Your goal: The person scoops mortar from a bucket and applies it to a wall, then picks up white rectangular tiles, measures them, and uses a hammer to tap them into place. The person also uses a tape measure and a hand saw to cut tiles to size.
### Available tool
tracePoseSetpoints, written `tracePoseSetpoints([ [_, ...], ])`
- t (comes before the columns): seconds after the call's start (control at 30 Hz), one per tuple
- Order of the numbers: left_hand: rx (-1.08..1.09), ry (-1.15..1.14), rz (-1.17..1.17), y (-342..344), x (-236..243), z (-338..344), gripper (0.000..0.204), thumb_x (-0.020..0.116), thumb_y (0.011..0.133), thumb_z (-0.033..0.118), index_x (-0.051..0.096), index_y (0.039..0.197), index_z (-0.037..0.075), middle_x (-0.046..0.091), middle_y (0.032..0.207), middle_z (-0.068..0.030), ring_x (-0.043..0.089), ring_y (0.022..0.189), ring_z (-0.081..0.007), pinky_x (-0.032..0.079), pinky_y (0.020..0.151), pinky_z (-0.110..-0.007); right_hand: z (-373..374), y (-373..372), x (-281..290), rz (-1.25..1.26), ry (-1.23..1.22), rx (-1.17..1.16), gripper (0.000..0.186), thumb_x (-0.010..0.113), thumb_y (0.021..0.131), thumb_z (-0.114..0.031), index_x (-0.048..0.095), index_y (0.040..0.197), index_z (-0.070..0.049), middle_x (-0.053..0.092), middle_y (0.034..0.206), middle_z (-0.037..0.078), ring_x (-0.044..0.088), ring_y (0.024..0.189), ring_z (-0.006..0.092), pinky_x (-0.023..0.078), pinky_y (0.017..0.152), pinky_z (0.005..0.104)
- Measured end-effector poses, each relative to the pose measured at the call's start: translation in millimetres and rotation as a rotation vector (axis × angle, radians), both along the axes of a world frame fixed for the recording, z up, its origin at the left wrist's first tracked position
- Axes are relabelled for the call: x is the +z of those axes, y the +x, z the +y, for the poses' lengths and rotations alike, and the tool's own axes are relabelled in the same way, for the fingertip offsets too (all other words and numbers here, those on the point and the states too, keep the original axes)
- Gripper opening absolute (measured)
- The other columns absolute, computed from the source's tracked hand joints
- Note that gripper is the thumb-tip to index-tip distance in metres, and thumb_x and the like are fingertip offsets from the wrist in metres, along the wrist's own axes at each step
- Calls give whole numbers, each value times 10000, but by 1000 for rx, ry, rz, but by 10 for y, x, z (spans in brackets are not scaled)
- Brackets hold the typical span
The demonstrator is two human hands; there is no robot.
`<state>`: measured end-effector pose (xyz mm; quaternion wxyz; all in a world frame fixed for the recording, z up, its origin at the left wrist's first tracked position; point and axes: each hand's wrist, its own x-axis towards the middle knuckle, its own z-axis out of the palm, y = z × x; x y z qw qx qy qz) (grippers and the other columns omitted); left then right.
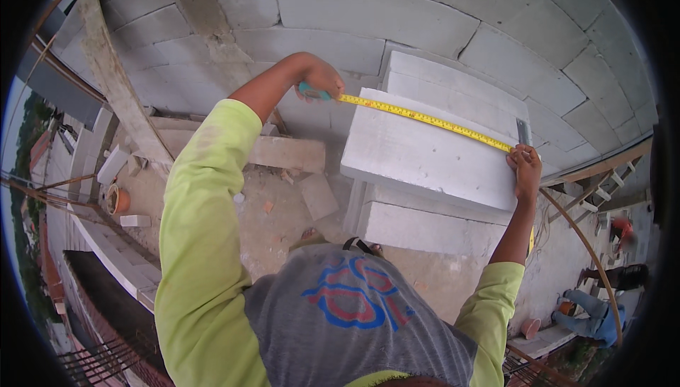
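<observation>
My left hand (323, 79) is closed around the teal case of a tape measure (314, 92), just past the left end of a white building block (425, 156). The yellow tape blade (425, 117) runs taut across the block's top to its right end. There my right hand (525, 167) pinches the blade's end against the block edge. Right behind those fingers, a narrow grey metal piece (523, 132) stands or lies at the block's end; its kind is unclear. The block rests on a stack of similar blocks (425, 227).
A block wall (375, 11) rises behind the stack. A wooden plank (117, 68) leans at the left. Broken blocks (319, 195) and rubble lie on the floor, with an orange bucket (119, 199) farther left. Other people (598, 316) are at the far right, near a curved pole (588, 252).
</observation>
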<state>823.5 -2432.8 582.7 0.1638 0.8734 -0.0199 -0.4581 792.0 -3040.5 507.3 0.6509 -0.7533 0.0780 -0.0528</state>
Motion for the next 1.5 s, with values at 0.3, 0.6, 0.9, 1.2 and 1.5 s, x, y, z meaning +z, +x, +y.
tracePoseSetpoints([
  [0.3,-40,-8,-2,189,-2,-205,290,638,1078,474,696,1316,319,635,1078,16,677,913,-173,590,776,-419,-26,22,2,-20,-106,-41,194,725,1056,-60,701,1230,20,719,1135,74,705,1031,145,634,934,293],
  [0.6,22,-13,17,334,-79,-245,240,663,1085,460,708,1288,340,652,1045,49,683,905,-155,569,761,-433,-94,52,-25,-151,-409,8,300,735,1005,-42,762,1290,50,801,1154,133,761,1020,193,630,928,343],
  [0.9,99,25,-10,333,17,-363,210,691,1058,373,739,1236,274,680,1050,52,678,886,-133,577,748,-390,137,119,144,-327,-995,-62,195,726,979,-81,834,1120,-2,819,1033,231,799,948,388,614,913,448],
  [1.2,174,-2,43,512,-104,-312,142,748,1025,246,802,1104,141,729,989,12,663,766,-116,561,655,-323,-4,268,31,-375,-943,-46,184,720,950,-50,846,1067,16,806,1052,251,780,972,426,612,946,467],
  [1.5,196,63,-11,435,-36,-361,146,693,1059,235,779,1130,140,703,979,25,632,847,-103,563,719,-304,-31,346,99,-290,-888,30,236,678,895,2,856,1050,-4,799,1053,259,765,1036,440,589,1018,495],
])
